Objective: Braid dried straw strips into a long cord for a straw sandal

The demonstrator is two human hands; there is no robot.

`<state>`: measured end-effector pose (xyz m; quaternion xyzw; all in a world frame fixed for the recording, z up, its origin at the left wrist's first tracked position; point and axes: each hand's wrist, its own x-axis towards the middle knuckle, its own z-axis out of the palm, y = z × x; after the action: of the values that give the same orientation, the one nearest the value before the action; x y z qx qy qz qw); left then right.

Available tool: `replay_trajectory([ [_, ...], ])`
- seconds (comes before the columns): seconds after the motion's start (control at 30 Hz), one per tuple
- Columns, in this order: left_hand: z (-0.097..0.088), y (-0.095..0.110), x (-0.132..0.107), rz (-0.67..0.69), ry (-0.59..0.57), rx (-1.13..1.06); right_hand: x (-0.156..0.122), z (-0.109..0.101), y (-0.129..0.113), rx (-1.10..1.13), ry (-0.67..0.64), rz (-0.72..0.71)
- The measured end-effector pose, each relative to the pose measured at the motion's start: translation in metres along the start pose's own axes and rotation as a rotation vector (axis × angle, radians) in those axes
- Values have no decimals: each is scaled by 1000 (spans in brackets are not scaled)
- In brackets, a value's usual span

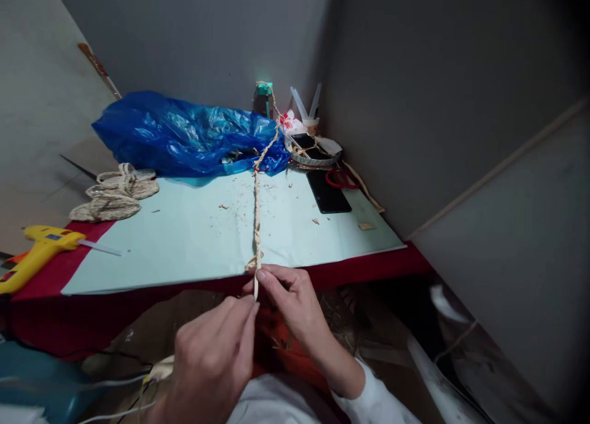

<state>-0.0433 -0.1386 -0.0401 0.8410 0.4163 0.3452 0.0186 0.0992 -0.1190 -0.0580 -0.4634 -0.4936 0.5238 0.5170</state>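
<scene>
One pale strip at lower centre is pinched by our left hand and right hand, near a braided cord's lower end; we appear to be twisting, and the next move likely calls for even tension.

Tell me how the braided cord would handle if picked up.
The braided cord is probably floppy, since its far stretch curves by the blue bag. It looks light for its length, being thin throughout. It might snag a little, as a loose bit sticks out near the right hand.
</scene>
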Motion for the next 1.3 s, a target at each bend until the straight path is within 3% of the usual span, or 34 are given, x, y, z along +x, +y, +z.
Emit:
replay_trajectory([
  [0.1,4,3,-8,142,-44,106,-1,1,-4,204,-77,100],
  [0.2,1,2,-8,111,-84,21,-2,1,-5,270,-71,122],
  [0.33,-13,-9,9,-199,-5,-228,-4,0,-6,284,-114,86],
  [0.47,-16,-18,35,-610,-152,-678,-5,1,-10,284,-134,63],
  [0.57,-9,-20,45,-731,-211,-1005,-5,2,-13,248,-148,19],
  [0.67,0,-22,44,-742,-257,-1165,-4,1,-16,99,-173,-51],
  [0.87,7,-27,35,-775,-291,-1247,-9,-3,-21,-331,-189,-170],
  [1.0,7,-24,32,-857,-296,-1210,-17,-4,-24,-759,-90,-209],
  [1.13,10,-18,30,-886,-239,-1097,-27,0,-24,-1128,-10,-291],
  [1.3,12,-15,25,-905,-147,-1081,-47,16,-7,-1278,-15,-412],
])
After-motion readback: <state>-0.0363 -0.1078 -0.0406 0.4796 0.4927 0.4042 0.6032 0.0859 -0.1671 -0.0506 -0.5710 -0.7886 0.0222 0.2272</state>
